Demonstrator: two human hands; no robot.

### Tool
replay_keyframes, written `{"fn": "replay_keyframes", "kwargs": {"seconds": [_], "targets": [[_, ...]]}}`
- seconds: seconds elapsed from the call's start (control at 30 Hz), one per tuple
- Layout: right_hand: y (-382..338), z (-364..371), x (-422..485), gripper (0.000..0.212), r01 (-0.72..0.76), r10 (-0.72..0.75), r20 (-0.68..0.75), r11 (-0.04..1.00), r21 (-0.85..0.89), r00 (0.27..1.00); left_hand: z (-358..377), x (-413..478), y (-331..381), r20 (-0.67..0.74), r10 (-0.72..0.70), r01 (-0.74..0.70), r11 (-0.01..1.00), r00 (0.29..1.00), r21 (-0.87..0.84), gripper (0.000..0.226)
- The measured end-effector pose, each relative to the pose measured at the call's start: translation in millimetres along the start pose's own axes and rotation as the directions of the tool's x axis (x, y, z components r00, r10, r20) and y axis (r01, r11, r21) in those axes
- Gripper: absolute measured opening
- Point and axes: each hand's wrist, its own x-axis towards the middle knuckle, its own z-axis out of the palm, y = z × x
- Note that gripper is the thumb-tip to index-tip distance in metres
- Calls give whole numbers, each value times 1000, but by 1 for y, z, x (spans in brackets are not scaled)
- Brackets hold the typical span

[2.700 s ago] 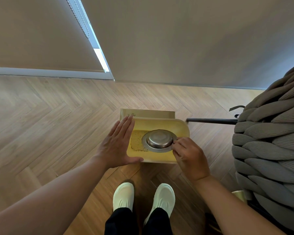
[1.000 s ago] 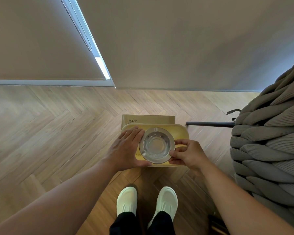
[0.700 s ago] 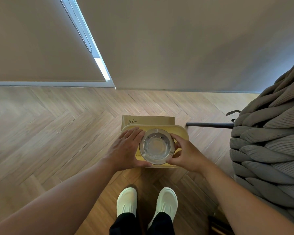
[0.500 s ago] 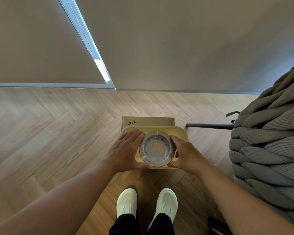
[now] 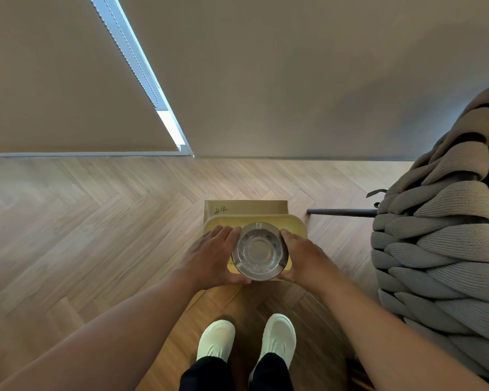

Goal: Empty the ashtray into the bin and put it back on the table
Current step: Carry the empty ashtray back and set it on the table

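Observation:
The round metal ashtray (image 5: 259, 251) is upright, bowl facing up and looking empty, held just above the yellow bin (image 5: 295, 225) on the floor. My right hand (image 5: 305, 258) cups the ashtray's right side, fingers over the far rim and thumb at the near rim. My left hand (image 5: 209, 258) lies flat on the bin's left rim with its thumb hooked along the bin's front edge, right beside the ashtray's left side. The ashtray and both hands hide the bin's inside.
A cardboard box (image 5: 246, 208) marked "#46" stands behind the bin. A chunky grey knitted seat (image 5: 441, 249) fills the right side, with a dark bar (image 5: 339, 212) sticking out of it. My white shoes (image 5: 246, 340) stand on the herringbone floor; blinds and a wall lie ahead.
The ashtray went from upside down over the bin to upright. My right hand shifted from a pinch at the rim to cupping its right side. The left hand stayed on the bin.

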Motion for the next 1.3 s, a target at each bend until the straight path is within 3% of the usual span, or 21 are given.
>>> {"fn": "replay_keyframes", "kwargs": {"seconds": [0.8,1.3], "targets": [[-128,-112,-148,63,-44,45,-20,998,53,999,-187,-104,85,7,10,-9,998,1000,-56,106],[-212,-156,-279,69,-68,72,-85,997,48,994,-284,-196,144,6,147,-147,989,989,-19,100]]}}
